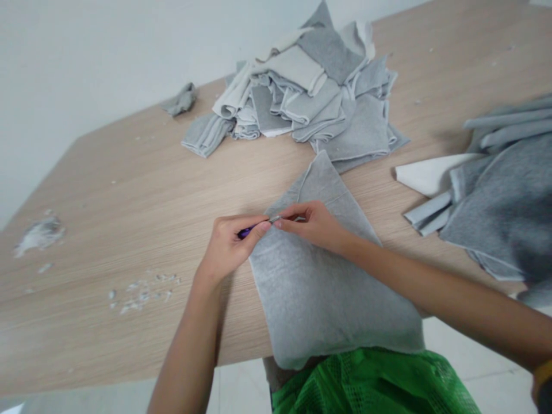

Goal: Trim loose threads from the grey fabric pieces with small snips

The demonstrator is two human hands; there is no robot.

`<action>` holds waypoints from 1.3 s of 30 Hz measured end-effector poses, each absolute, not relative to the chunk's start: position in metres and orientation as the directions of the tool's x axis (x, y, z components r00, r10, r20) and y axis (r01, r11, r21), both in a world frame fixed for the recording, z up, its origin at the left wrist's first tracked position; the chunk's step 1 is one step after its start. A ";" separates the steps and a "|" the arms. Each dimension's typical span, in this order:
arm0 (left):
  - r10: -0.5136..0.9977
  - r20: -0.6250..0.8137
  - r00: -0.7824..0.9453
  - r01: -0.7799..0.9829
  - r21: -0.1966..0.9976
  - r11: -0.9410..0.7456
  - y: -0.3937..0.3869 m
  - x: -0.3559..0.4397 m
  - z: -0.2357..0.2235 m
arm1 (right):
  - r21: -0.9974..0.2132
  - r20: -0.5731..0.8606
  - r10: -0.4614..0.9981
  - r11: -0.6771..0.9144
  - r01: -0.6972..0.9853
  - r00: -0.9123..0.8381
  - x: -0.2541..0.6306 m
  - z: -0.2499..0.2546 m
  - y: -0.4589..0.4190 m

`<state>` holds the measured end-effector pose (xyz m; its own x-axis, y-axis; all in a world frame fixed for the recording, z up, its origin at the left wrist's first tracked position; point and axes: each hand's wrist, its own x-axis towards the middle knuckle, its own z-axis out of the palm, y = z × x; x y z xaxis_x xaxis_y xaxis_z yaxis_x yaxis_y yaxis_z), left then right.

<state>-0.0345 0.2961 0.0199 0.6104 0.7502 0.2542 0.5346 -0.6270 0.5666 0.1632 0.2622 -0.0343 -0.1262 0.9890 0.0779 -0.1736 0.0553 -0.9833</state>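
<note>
A grey cloth piece [328,299] lies flat across the table's front edge, its lower end hanging over. Above its left edge, my left hand [228,238] is closed around a small purple-handled tool [245,232]. A short metallic tip shows between the fingertips of both hands; the tool's exact kind is hard to tell. My right hand [314,225] rests over the cloth, thumb and fingers pinched at that tip. What the right fingers hold is too small to make out.
A heap of grey and off-white cloth pieces [319,98] lies at the back. More grey cloths [509,195] are stacked at the right. White lint scraps [144,293] dot the wooden table [129,190] at left. Green mesh material [366,382] sits below the front edge.
</note>
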 end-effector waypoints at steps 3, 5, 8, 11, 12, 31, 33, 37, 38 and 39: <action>0.758 0.251 0.601 0.544 0.566 -0.619 0.296 -0.035 0.020 | -0.988 0.135 0.982 0.123 -0.098 -0.128 0.163 -0.033 0.261; 0.759 0.259 0.597 0.548 0.559 -0.622 0.296 -0.034 0.020 | -0.988 0.151 0.982 0.146 -0.054 -0.114 0.163 -0.033 0.261; 0.757 0.281 0.590 0.554 0.541 -0.632 0.294 -0.032 0.021 | -0.988 0.157 0.983 0.155 -0.029 -0.099 0.162 -0.034 0.261; 0.749 0.310 0.586 0.562 0.510 -0.651 0.292 -0.030 0.020 | -0.988 0.156 0.984 0.155 -0.021 -0.088 0.162 -0.036 0.261; 0.745 0.313 0.589 0.564 0.501 -0.656 0.292 -0.030 0.020 | -0.988 0.155 0.984 0.154 -0.018 -0.085 0.162 -0.036 0.261; 0.691 0.304 0.656 0.539 0.452 -0.711 0.293 -0.034 0.020 | -0.992 0.092 0.984 0.103 0.069 -0.152 0.167 -0.028 0.261; 0.704 0.288 0.650 0.543 0.472 -0.694 0.293 -0.033 0.021 | -0.992 0.093 0.984 0.104 0.066 -0.153 0.167 -0.029 0.261; 0.744 0.234 0.627 0.559 0.530 -0.638 0.293 -0.033 0.020 | -0.992 0.087 0.986 0.099 0.076 -0.144 0.167 -0.028 0.261; 0.754 0.212 0.622 0.562 0.549 -0.618 0.294 -0.033 0.019 | -0.993 0.081 0.987 0.093 0.078 -0.142 0.167 -0.028 0.261; 0.766 0.186 0.616 0.566 0.572 -0.594 0.295 -0.033 0.018 | -0.993 0.075 0.987 0.086 0.076 -0.139 0.167 -0.028 0.261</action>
